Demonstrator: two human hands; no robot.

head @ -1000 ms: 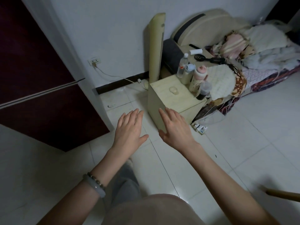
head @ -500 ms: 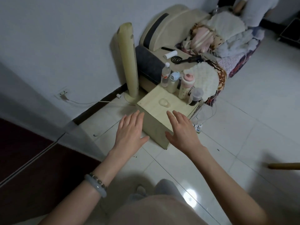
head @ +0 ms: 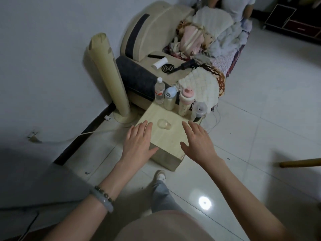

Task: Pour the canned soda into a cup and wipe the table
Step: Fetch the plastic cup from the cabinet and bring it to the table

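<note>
Head view. The left hand (head: 139,145) and right hand (head: 199,143) are stretched forward palm-down over the near part of a low, pale wooden worktop (head: 166,143). The fingers (head: 145,127) of both hands are straight, slightly spread and grasp nothing. Whether the palms touch the surface cannot be told.

Between the two hands, on the middle of the worktop, is a small clear cup (head: 164,124), apparently lying on its side.

Along the far edge stand a water bottle (head: 159,91), a blue-capped bottle (head: 169,99), a pink-capped bottle (head: 185,100) and a lidded tumbler (head: 198,111) with dark contents.

A tower fan (head: 107,75) stands on the tiled floor (head: 260,127) just left of the worktop. A bracelet (head: 104,197) circles the left wrist.
</note>
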